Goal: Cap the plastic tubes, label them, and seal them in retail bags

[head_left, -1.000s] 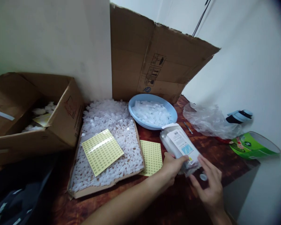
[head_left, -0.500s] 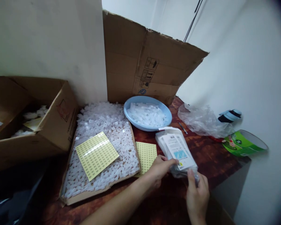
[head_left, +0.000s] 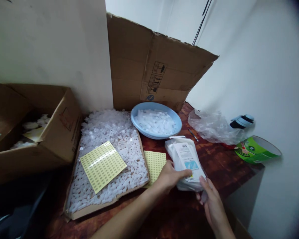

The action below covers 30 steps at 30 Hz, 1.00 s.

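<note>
A stack of clear plastic bags [head_left: 173, 151] lies tilted at the table's right front, a white printed card with a blue picture [head_left: 184, 153] showing on top. My left hand [head_left: 169, 175] grips the stack's left side, its thumb laid across the card's lower part and its other fingers mostly hidden. At the lower right corner, my right hand [head_left: 211, 197] pinches the bags, thumb on top and fingers curled beneath the edge. A yellow sheet of small oval stickers [head_left: 155, 164] lies just left of my left hand.
A cardboard tray [head_left: 109, 204] of small white plastic pieces holds another sticker sheet [head_left: 103, 166]. Behind are a blue basin [head_left: 137, 124] of clear pieces and a standing cardboard panel [head_left: 129, 59]. An open carton [head_left: 62, 122] is left; crumpled plastic [head_left: 206, 126] and a green tub [head_left: 256, 149] are right.
My right hand has shifted slightly down and right, its fingers curling further under the bags' corner. My left thumb has slid a little along the card. The view has turned slightly.
</note>
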{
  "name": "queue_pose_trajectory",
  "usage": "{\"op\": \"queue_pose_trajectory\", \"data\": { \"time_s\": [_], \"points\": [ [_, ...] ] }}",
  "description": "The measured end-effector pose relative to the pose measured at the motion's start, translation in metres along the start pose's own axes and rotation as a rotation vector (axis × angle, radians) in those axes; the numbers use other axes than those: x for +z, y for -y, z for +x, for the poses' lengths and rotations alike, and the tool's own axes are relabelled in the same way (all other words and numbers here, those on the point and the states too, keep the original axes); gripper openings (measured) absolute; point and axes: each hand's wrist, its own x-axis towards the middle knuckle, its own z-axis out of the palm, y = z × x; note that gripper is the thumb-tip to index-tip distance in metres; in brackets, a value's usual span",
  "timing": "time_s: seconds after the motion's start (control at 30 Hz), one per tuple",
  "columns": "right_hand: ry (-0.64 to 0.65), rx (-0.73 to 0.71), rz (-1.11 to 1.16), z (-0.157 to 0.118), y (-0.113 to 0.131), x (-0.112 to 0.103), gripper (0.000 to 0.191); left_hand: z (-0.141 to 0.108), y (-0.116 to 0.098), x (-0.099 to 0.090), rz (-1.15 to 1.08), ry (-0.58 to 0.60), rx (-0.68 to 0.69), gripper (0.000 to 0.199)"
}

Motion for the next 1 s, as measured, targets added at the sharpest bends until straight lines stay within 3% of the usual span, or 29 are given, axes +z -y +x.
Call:
{"op": "queue_pose_trajectory", "data": {
  "time_s": [0.1,0.2,0.37,0.43,0.53,0.63,0.73,0.83,1.0],
  "points": [
    [0.055,0.09,0.119,-0.011,-0.014,0.005,0.049,-0.015,0.003,-0.022,0.109,0.045,0.036,0.068],
    [0.154,0.133,0.082,-0.019,-0.023,0.008,0.057,-0.036,-0.001,-0.045,0.246,0.113,0.121,0.071],
    [0.428,-0.03,-0.399,-0.026,-0.008,0.012,0.054,-0.075,-0.011,-0.083,0.48,0.184,0.413,0.062],
    [0.499,-0.093,-0.61,-0.029,0.001,0.017,0.049,-0.085,-0.003,-0.095,0.559,0.189,0.487,0.061],
    [0.582,-0.137,-0.693,-0.034,0.009,0.027,0.048,-0.094,0.022,-0.106,0.622,0.171,0.615,0.064],
    [0.609,-0.145,-0.667,-0.04,0.009,0.036,0.047,-0.099,0.047,-0.104,0.669,0.139,0.74,0.081],
    [0.619,-0.178,-0.66,-0.042,0.008,0.037,0.047,-0.105,0.057,-0.092,0.677,0.074,0.731,0.093],
    [0.638,-0.216,-0.625,-0.041,0.009,0.031,0.047,-0.111,0.051,-0.079,0.598,0.0,0.654,0.096],
    [0.5,-0.26,-0.532,-0.043,0.01,0.025,0.051,-0.117,0.03,-0.063,0.5,0.006,0.622,0.103]
  ]
}}
